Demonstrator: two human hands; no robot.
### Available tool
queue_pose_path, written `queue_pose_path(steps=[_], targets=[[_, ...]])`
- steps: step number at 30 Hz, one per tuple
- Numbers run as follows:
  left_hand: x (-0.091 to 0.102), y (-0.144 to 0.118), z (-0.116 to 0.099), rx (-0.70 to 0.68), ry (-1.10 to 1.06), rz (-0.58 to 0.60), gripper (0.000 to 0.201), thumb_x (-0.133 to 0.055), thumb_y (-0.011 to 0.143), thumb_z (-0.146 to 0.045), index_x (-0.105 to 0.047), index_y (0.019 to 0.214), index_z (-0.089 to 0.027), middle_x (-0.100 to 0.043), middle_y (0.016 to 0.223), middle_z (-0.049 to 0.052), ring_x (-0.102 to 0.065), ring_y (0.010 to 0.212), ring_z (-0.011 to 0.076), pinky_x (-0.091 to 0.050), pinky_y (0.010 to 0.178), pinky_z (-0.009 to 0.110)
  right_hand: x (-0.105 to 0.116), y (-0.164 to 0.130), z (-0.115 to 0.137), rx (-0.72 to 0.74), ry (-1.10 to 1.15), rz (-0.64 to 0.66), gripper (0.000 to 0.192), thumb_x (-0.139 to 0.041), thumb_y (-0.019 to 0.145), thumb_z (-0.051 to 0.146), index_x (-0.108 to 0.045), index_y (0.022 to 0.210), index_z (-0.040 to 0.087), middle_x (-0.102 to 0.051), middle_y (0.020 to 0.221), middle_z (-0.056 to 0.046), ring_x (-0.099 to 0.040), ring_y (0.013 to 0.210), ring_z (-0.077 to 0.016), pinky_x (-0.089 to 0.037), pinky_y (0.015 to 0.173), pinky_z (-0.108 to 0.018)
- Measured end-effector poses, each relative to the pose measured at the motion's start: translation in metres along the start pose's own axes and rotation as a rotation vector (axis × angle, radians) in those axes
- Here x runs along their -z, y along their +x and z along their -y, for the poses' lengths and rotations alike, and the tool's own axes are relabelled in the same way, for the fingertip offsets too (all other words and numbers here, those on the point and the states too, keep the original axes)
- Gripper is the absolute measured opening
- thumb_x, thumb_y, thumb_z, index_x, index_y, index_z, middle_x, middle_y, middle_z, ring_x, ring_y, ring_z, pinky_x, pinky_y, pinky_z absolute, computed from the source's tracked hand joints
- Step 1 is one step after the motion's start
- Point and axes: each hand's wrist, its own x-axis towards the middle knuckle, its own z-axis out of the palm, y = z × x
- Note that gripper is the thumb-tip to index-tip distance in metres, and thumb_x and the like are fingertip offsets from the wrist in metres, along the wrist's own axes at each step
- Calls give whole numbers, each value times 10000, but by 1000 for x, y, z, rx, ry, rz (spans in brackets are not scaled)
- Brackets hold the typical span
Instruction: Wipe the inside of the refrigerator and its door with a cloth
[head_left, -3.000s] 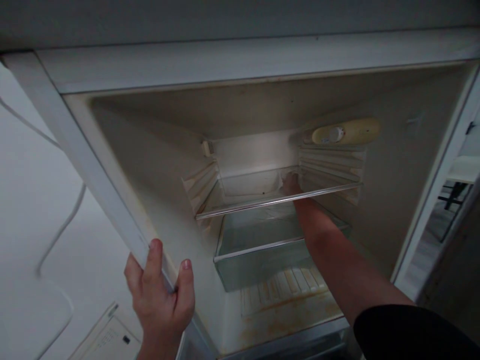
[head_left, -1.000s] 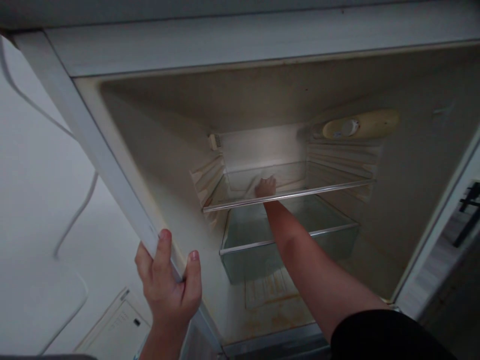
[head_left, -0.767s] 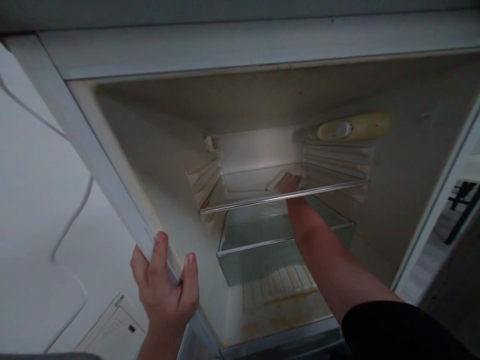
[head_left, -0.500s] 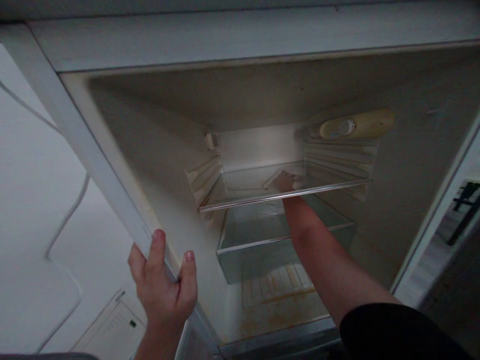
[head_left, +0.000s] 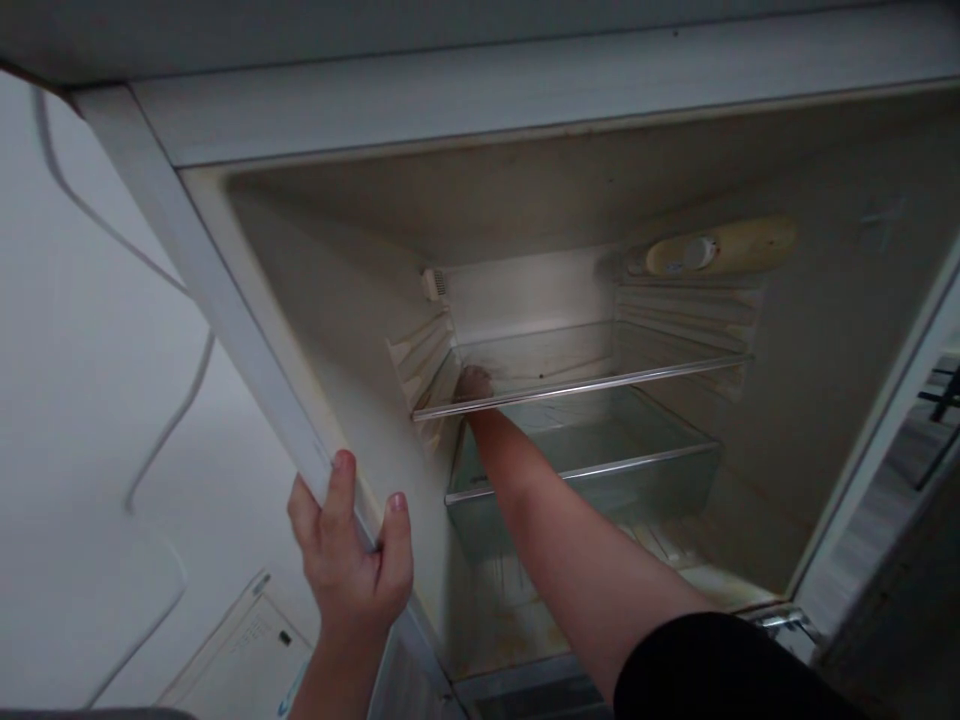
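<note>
My left hand (head_left: 356, 560) grips the left front edge (head_left: 289, 430) of an open refrigerator, thumb on the inner side and fingers around the outside. Deep inside, my right hand (head_left: 474, 383) is under the upper glass shelf (head_left: 570, 360), near the back left corner. It shows only dimly through the glass, with the fingers bent; what they hold, if anything, is not clear. My right forearm passes over the clear drawer (head_left: 600, 500) below, and the shelf's front trim crosses in front of the wrist.
A yellowed lamp housing with a dial (head_left: 701, 252) is on the right inner wall. Ribbed shelf supports (head_left: 686, 310) line both sides. Left of the refrigerator, a grey cable (head_left: 172, 405) hangs along the white wall, above a white panel (head_left: 240, 640).
My right hand has moved left under the glass shelf, from right of the middle to the left back corner. My left hand keeps its grip. The view has shifted slightly.
</note>
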Motion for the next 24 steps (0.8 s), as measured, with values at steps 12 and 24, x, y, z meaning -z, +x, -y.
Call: queue_pose_path(steps=[12,24], targets=[[-1,-1,0,29,23,16,855,-709,848,-212,-319,1608,-189,-503,1461,229,-468,1407,386,-432,1129,535,27,-24,-156,-214,-176,15,349,-696,889,170,-695,1182,-20,-664,1231,-296,-643,1159,-319,-483,960,-392],[-2,-4,4,23,54,2,877,-704,840,-237,-298,1617,-245,-514,1473,195,-473,1408,398,-439,1124,582,58,-59,-276,-267,-277,-114,247,-529,1021,138,-673,1210,69,-671,1301,-159,-624,1233,-210,-465,1106,-442]])
